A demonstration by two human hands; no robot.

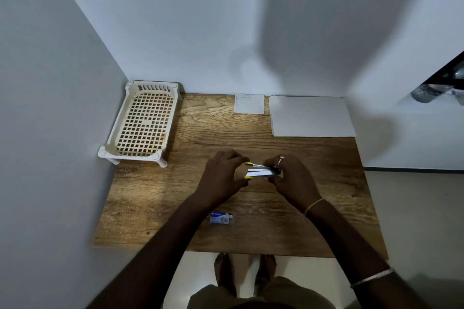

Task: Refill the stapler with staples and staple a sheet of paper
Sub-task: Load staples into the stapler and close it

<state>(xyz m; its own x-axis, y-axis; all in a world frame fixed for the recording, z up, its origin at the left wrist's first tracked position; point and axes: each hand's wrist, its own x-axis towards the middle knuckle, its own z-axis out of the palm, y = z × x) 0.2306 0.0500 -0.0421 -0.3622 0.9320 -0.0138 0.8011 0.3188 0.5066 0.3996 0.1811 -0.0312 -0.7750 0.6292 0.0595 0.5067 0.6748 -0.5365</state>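
A small stapler [259,171] with yellow tips is held open above the middle of the wooden table [150,195]. My left hand [222,175] grips its yellow front end and my right hand [291,175], wearing a ring, holds its dark rear end. Its top arm is spread apart from the base. A small blue and white staple box [221,218] lies on the table nearer to me, between my forearms. A white sheet of paper [311,116] lies flat at the back right of the table.
A cream plastic basket tray [140,123] stands at the back left against the wall. A small white square of paper [249,104] lies at the back centre. Walls close off the left and back sides. The table's front edge is just above my feet.
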